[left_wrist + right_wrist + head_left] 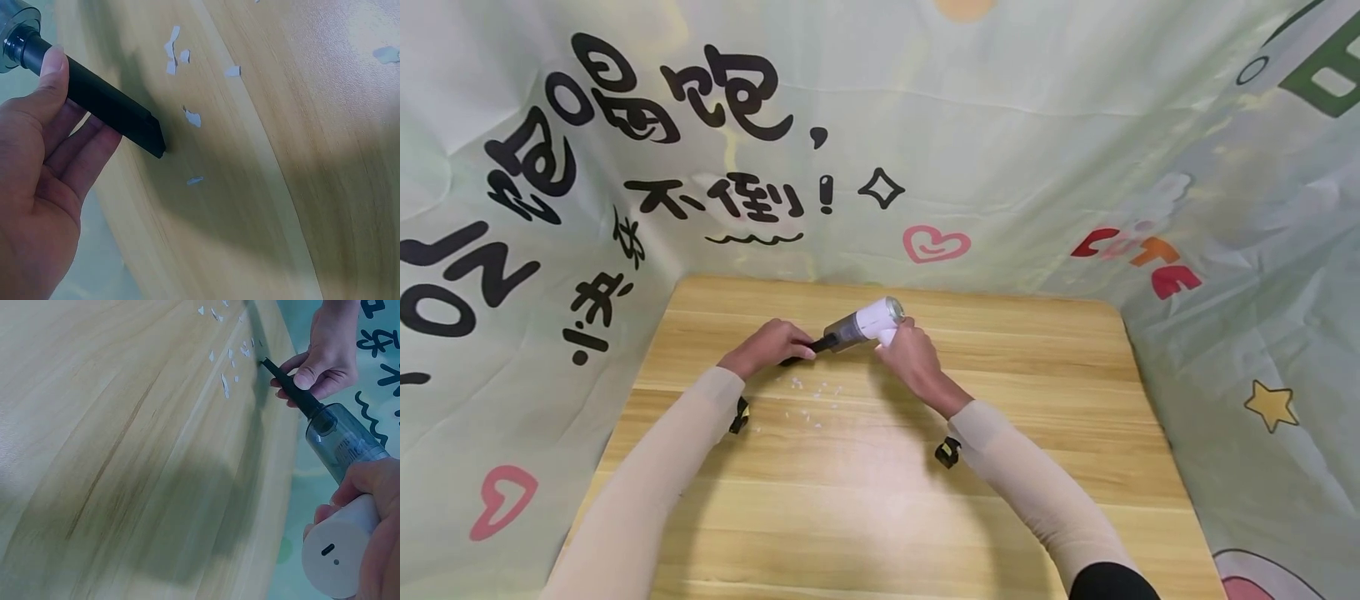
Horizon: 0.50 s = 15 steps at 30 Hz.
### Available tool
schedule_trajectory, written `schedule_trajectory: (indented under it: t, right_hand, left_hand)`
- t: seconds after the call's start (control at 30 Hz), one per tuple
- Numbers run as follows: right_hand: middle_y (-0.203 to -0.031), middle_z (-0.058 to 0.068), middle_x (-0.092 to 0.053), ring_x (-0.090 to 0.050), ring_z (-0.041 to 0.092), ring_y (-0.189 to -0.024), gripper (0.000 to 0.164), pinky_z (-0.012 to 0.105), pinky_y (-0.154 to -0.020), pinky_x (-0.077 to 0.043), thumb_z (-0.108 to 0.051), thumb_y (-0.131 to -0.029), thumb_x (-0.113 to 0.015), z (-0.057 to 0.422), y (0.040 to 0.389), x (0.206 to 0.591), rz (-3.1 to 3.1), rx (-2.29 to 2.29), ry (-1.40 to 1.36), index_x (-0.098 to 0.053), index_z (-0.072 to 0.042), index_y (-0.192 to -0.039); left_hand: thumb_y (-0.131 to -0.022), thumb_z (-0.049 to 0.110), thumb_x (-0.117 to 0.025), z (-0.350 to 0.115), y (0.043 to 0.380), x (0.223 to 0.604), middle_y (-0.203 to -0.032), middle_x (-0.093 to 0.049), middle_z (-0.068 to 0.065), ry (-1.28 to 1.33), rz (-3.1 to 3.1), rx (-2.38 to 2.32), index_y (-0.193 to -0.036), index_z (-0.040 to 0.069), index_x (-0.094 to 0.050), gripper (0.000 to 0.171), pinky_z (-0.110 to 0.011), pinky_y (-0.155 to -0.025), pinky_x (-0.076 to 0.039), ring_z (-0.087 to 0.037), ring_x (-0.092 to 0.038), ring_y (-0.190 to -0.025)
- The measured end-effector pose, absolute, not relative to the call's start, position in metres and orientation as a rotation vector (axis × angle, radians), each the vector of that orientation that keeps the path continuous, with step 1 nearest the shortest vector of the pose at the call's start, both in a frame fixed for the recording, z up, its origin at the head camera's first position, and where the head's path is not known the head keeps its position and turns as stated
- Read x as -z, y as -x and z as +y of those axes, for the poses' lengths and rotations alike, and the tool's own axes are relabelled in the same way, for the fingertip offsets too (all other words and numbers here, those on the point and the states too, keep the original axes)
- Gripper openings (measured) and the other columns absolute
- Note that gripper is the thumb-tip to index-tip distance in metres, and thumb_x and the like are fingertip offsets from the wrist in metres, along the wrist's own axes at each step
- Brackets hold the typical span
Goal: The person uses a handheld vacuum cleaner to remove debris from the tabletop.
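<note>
Aiming its slim black nozzle (109, 103) left & a bit twd the near side, the handheld vac (872, 320) is held over the far part of the wood-grain counter (880, 517), long axis slanting R to L. L hand (772, 345) pinches nozzle w/ its fingers (97, 159); R hand (912, 358) curls round the white handle (340, 562), hiding most of it. Cup (344, 444) = smoky see-thru cylinder, printing too blurry to read. Jagged, thin white scraps (192, 117) lie nr tip. Can't tell if tip touches counter.

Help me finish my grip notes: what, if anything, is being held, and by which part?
A handheld vacuum cleaner: the left hand holds its black nozzle, and the right hand grips its white handle.
</note>
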State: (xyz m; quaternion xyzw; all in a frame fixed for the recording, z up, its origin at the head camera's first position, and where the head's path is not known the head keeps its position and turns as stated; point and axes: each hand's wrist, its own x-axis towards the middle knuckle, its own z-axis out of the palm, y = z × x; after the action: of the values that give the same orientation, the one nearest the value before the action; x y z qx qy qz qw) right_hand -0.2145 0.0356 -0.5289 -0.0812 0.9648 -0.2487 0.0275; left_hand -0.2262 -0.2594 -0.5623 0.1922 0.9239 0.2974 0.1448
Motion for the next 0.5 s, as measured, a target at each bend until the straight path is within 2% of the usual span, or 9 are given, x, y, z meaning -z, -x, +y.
schedule_trajectory:
  t: [0.5]
  right_hand:
    - [-0.087, 0.016, -0.063, -0.06, 0.024, -0.065, 0.046, 0.03, -0.051, -0.048, -0.025, -0.084, -0.076, 0.019, 0.216, 0.525, 2.947, 0.748, 0.265, -0.057, 0.008, -0.111]
  left_hand:
    - [-0.095, 0.028, -0.078, -0.273, 0.216, 0.561, -0.117, -0.079, -0.013, -0.478, 2.678, -0.869, -0.118, 0.008, -0.08, 0.031, -0.048, -0.098, -0.057, -0.03, -0.074, -0.112]
